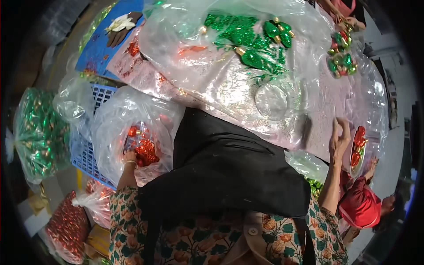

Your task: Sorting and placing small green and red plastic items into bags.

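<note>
My left hand (130, 156) reaches into a clear plastic bag (108, 132) lining a blue crate. Beside it lie red glitter (147, 152) and a shiny red bulb ornament (132, 131); the fingers are too small and partly hidden to read. Over the table's right side, my right hand (339, 139) is raised with thumb and fingers curled together in a loop. Whatever it pinches, if anything, cannot be made out. Close by on its right is an oval tray (356, 162) holding red bulb ornaments (359, 136).
Green bulb ornaments (252, 58) lie with green glitter (234, 28) on the plastic-covered table (207, 84). Clusters of mixed ornaments (342, 65) are at far right. A blue crate (86, 152) and a bag of green ornaments (42, 132) stand left. Co-workers (361, 205) are on the right.
</note>
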The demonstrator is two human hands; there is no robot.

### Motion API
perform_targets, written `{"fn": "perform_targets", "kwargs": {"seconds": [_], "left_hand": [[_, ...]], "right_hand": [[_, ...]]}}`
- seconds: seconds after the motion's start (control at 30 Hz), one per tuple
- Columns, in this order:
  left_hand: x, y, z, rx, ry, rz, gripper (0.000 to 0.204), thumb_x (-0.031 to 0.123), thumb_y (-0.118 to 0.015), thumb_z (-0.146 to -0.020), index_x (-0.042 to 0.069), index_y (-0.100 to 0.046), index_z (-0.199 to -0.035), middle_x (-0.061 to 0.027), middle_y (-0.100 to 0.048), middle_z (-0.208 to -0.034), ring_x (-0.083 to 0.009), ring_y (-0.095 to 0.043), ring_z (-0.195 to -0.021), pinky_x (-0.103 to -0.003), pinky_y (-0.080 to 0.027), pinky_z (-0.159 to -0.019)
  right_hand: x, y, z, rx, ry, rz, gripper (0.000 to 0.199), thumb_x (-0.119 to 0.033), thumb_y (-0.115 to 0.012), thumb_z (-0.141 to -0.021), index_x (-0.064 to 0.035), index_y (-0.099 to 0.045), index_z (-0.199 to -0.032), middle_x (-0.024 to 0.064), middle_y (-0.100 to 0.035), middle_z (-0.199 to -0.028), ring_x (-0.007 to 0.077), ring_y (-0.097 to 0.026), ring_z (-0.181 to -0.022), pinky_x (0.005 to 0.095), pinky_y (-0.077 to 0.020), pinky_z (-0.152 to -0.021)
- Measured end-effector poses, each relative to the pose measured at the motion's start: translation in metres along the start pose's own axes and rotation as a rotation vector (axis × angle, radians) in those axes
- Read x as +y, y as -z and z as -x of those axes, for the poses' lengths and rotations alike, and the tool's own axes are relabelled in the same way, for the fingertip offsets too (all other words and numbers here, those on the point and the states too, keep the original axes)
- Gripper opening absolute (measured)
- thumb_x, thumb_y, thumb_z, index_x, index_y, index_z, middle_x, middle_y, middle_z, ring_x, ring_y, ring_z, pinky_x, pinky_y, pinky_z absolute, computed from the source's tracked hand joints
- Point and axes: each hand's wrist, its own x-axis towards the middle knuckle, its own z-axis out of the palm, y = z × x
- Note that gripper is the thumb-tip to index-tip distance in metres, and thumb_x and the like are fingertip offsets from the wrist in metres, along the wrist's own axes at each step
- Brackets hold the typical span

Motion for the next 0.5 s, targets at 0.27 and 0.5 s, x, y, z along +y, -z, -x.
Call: {"fn": "perform_targets", "kwargs": {"seconds": [0.27,0.5], "left_hand": [[0.065,0.230,0.007,0.576,0.494,2.179,0.005,0.007,-0.052,-0.080,0.008,-0.056,-0.079,-0.0043,-0.054,-0.068,-0.0157,-0.053,-0.064,-0.028,-0.044,-0.063],[0.210,0.451,-0.002,0.584,-0.435,1.220,0.020,0.014,-0.064,-0.076,0.003,-0.058,-0.091,-0.0020,-0.060,-0.074,-0.0144,-0.057,-0.066,-0.027,-0.047,-0.064]], "right_hand": [[0.323,0.046,0.294,-0.183,-0.995,-0.463,0.026,-0.023,-0.058,-0.079,-0.0100,-0.049,-0.059,-0.0009,-0.045,-0.052,0.0093,-0.041,-0.045,0.0255,-0.0328,-0.043],[0.316,-0.060,0.381,-0.057,-0.918,-0.096,0.040,-0.026,-0.055,-0.076,0.0068,-0.057,-0.099,0.0077,-0.059,-0.075,0.0205,-0.053,-0.066,0.0372,-0.0441,-0.059]]}}
